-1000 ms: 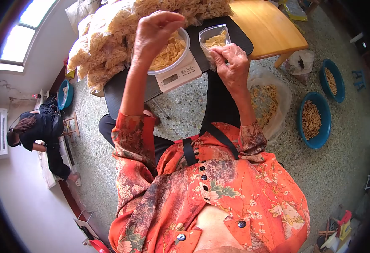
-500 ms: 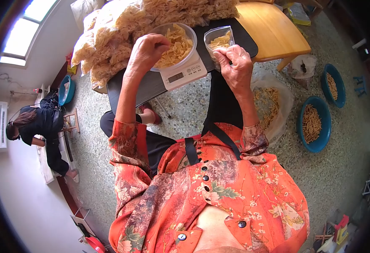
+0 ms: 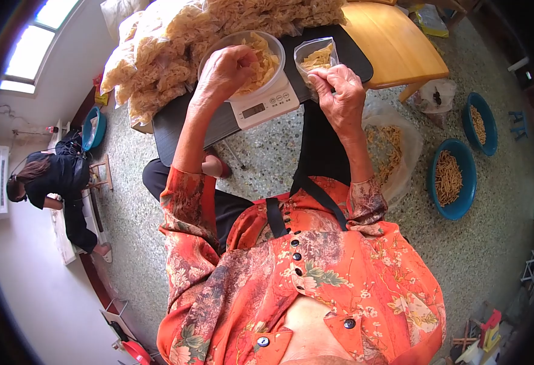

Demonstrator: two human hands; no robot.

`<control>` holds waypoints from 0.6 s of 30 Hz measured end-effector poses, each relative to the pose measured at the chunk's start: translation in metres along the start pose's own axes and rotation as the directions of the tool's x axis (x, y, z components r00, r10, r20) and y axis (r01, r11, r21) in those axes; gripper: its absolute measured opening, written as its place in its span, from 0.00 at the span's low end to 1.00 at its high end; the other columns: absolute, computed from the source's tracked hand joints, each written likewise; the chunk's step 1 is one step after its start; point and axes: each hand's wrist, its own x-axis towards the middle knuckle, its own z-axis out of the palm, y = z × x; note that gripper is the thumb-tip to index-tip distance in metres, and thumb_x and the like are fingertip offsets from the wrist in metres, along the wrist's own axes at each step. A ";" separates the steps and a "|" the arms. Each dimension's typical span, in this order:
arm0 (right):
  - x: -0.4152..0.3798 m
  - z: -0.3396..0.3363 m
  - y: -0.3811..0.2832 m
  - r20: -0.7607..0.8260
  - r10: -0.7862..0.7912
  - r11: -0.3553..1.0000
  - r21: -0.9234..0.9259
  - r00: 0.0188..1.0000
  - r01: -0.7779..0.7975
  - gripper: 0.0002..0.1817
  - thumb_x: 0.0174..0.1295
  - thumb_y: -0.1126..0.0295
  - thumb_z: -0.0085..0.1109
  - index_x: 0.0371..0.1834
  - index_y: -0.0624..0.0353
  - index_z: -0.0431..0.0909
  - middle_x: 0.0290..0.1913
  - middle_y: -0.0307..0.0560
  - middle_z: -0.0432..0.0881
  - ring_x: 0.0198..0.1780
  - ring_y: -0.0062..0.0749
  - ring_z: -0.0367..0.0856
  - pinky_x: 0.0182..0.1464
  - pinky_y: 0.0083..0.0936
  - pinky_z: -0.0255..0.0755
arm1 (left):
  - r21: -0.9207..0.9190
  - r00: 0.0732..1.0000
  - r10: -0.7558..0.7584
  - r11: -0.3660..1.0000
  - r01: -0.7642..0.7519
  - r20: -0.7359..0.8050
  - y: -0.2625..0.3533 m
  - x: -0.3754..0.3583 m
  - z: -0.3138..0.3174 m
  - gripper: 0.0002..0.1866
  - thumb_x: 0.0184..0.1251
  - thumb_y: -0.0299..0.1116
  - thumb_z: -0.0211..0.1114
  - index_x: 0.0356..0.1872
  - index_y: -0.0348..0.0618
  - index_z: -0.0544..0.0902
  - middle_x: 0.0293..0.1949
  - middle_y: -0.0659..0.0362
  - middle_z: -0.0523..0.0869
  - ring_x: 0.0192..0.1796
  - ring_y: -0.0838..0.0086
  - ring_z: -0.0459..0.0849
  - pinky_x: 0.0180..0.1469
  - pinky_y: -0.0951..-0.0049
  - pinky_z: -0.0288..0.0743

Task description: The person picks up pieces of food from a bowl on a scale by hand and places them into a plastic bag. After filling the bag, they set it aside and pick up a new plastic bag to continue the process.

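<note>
My left hand [image 3: 225, 73] is over the clear plastic bowl [image 3: 216, 46], its fingers curled down at the thin yellow chips [image 3: 267, 64] inside. Whether a chip is between those fingertips is hidden. Under the bowl is a white digital scale [image 3: 272, 106], its display and buttons facing me. My right hand [image 3: 341, 94] grips the near edge of a small clear plastic bag [image 3: 299, 53] between thumb and fingers. The bag's mouth gapes, and some yellow chips lie in it.
Filled plastic bags [image 3: 163, 55] are heaped behind the black table [image 3: 175, 131]. A wooden stool [image 3: 388, 42] adjoins it at right. On the floor stand an open plastic sack [image 3: 409, 161] and blue basins [image 3: 468, 188] of stick-like pieces. Another person [image 3: 66, 182] bends at far left.
My left hand has moved right and slightly down, deeper over the chips in the bowl. My right hand and the small bag have stayed almost still.
</note>
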 end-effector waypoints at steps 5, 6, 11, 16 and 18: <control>0.000 -0.001 -0.002 0.015 0.007 1.000 0.004 1.000 -0.007 0.07 0.57 0.68 0.75 0.37 0.56 0.90 0.32 0.43 0.86 0.38 0.42 0.86 0.45 0.38 0.77 | -0.135 0.996 -0.058 0.990 0.048 -0.067 -0.004 -0.006 -0.003 0.09 0.59 0.23 0.74 0.41 0.38 0.87 0.32 0.62 0.87 0.34 0.79 0.83 0.43 0.75 0.80; 0.001 -0.001 -0.002 0.014 0.006 1.000 0.004 1.000 -0.006 0.07 0.57 0.68 0.75 0.37 0.56 0.90 0.32 0.43 0.86 0.38 0.42 0.86 0.45 0.38 0.77 | -0.134 0.996 -0.057 0.990 0.047 -0.068 -0.006 -0.006 -0.003 0.09 0.59 0.23 0.74 0.41 0.38 0.87 0.32 0.62 0.87 0.34 0.79 0.83 0.43 0.75 0.80; 0.000 0.000 0.000 0.013 0.013 1.000 0.008 1.000 -0.013 0.07 0.58 0.67 0.75 0.37 0.56 0.90 0.33 0.43 0.86 0.39 0.42 0.86 0.45 0.38 0.77 | -0.773 0.912 -0.410 0.577 0.264 0.006 -0.014 -0.008 -0.014 0.06 0.66 0.24 0.74 0.42 0.38 0.87 0.33 0.61 0.88 0.32 0.82 0.83 0.31 0.81 0.76; -0.001 0.001 -0.002 0.020 0.011 1.000 0.029 1.000 -0.012 0.07 0.57 0.68 0.75 0.36 0.56 0.90 0.34 0.43 0.86 0.39 0.43 0.86 0.45 0.38 0.76 | -0.963 0.867 -0.421 -0.103 0.248 0.268 -0.029 -0.009 -0.026 0.12 0.71 0.25 0.71 0.52 0.38 0.83 0.39 0.57 0.87 0.36 0.77 0.84 0.33 0.80 0.78; -0.001 0.001 -0.003 0.023 0.019 0.999 0.027 1.000 -0.020 0.07 0.57 0.68 0.75 0.36 0.56 0.90 0.34 0.43 0.86 0.39 0.43 0.86 0.45 0.39 0.76 | -0.959 0.861 -0.422 -0.113 0.261 0.284 -0.025 -0.008 -0.026 0.14 0.71 0.25 0.70 0.55 0.38 0.82 0.40 0.57 0.87 0.38 0.77 0.83 0.35 0.79 0.79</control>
